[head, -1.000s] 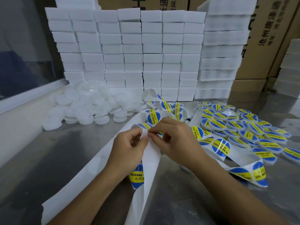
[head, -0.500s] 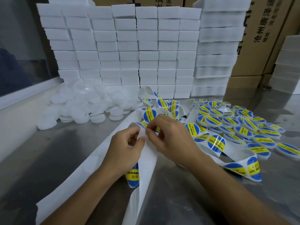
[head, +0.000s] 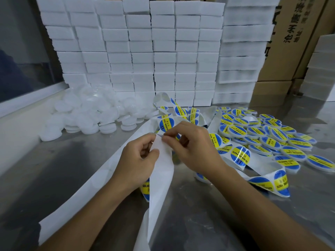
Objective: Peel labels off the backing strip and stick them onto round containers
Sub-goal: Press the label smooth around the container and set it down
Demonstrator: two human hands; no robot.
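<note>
A long white backing strip runs across the metal table and loops under my hands. My left hand pinches the strip from the left. My right hand meets it at the top edge, its thumb and forefinger pinched on the rim of a blue and yellow round label that is mostly hidden by the fingers. More labels sit on the strip to the right. Plain white round containers are heaped at the back left. Labelled containers lie piled at the right.
A wall of stacked white boxes stands behind the containers. Brown cartons rise at the back right, with more white stacks at the far right edge. A window ledge borders the table on the left.
Both hands stay pinched together on the strip. The right fingertips have worked along the label's edge, and the strip has bent a little more over the left thumb.
</note>
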